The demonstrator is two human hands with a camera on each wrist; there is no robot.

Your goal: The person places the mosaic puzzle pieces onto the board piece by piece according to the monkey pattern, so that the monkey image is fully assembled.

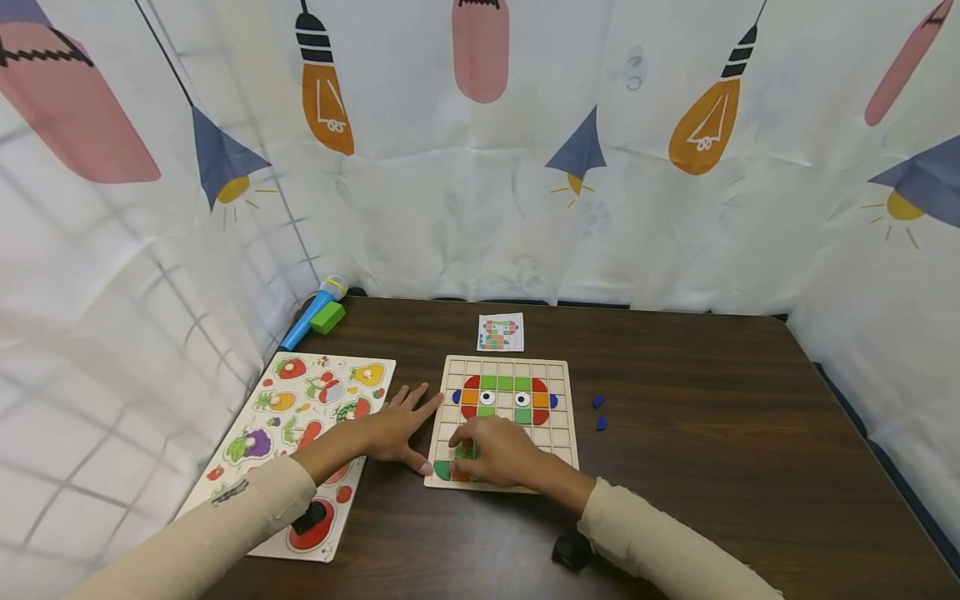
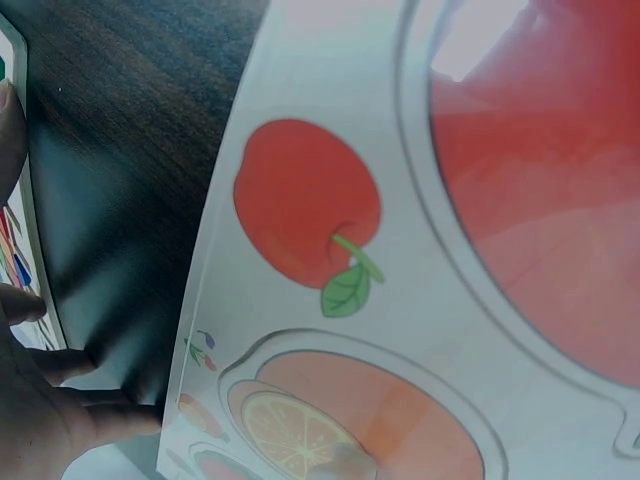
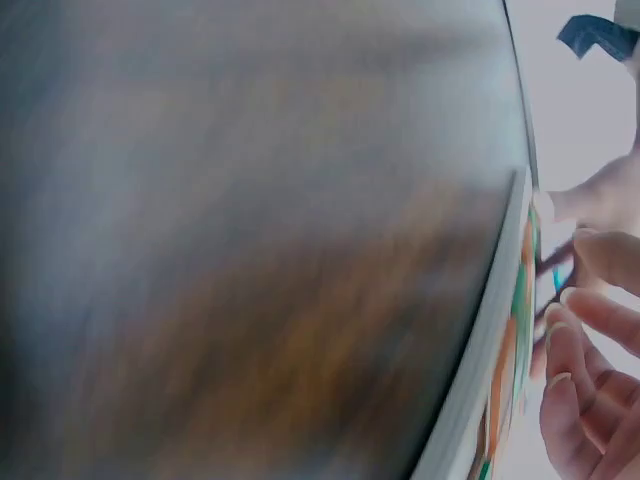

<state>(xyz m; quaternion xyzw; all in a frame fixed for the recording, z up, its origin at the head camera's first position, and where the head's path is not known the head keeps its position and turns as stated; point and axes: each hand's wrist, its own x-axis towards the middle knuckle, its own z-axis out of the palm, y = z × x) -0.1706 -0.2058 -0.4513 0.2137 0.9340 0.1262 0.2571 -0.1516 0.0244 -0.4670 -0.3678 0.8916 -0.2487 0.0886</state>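
Observation:
A square wooden grid board (image 1: 558, 437) lies mid-table, with coloured tiles forming a face with two eyes. My left hand (image 1: 396, 423) is spread beside its left edge, thumb at the lower left corner and fingertips at the upper left side. My right hand (image 1: 498, 452) reaches over the lower part of the board, fingers loosely bent and apart from the thumb. Through that gap show green tiles (image 1: 465, 452), and a green rounded tile (image 1: 442, 471) sits in the corner. Bent fingers (image 3: 565, 350) come close over the tiles in the right wrist view.
A fruit puzzle board (image 1: 262, 446) lies left, under my left forearm. A printed pattern card (image 1: 500, 332) lies behind the grid board. Two blue pieces (image 1: 600, 412) rest to its right. A blue toy microphone (image 1: 311, 315) and green block (image 1: 327, 317) are at the back left.

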